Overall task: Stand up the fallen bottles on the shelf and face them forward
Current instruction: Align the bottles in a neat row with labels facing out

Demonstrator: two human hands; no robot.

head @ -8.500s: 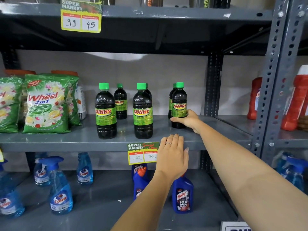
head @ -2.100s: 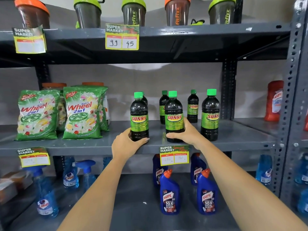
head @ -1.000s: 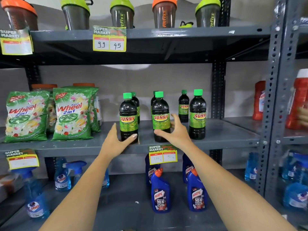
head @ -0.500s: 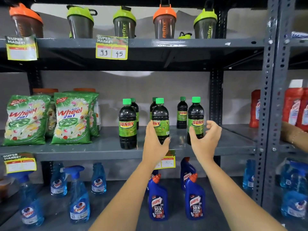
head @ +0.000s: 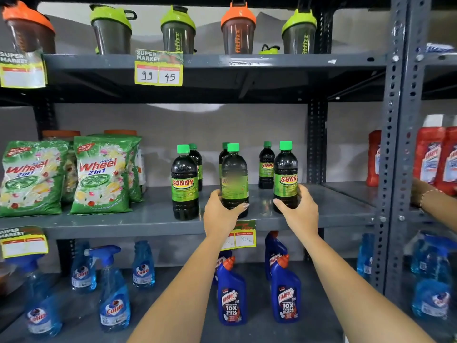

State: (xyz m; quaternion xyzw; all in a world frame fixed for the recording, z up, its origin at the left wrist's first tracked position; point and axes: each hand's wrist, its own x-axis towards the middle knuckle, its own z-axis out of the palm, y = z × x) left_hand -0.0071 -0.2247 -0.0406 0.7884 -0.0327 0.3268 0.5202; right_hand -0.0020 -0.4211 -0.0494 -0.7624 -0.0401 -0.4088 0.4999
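Dark Sunny bottles with green caps stand upright on the grey middle shelf (head: 153, 219), three in front and three behind. My left hand (head: 220, 214) grips the base of the middle front bottle (head: 234, 174), whose label is blurred and turned partly sideways. My right hand (head: 300, 211) wraps the base of the right front bottle (head: 285, 174), label facing forward. The left front bottle (head: 184, 181) stands alone with its label forward. A back-row bottle (head: 266, 164) shows between the two held ones.
Green Wheel detergent bags (head: 101, 174) fill the shelf's left. Shaker cups (head: 178, 30) line the top shelf; blue Harpic bottles (head: 231, 293) and Colin sprays (head: 113, 293) stand below. Red bottles (head: 430, 157) and another person's arm (head: 435, 201) are right of the steel upright (head: 395, 144).
Both hands have closed on bottles: the left now grips the middle front bottle, which is turning, and the right has wrapped the right front bottle it was reaching for.
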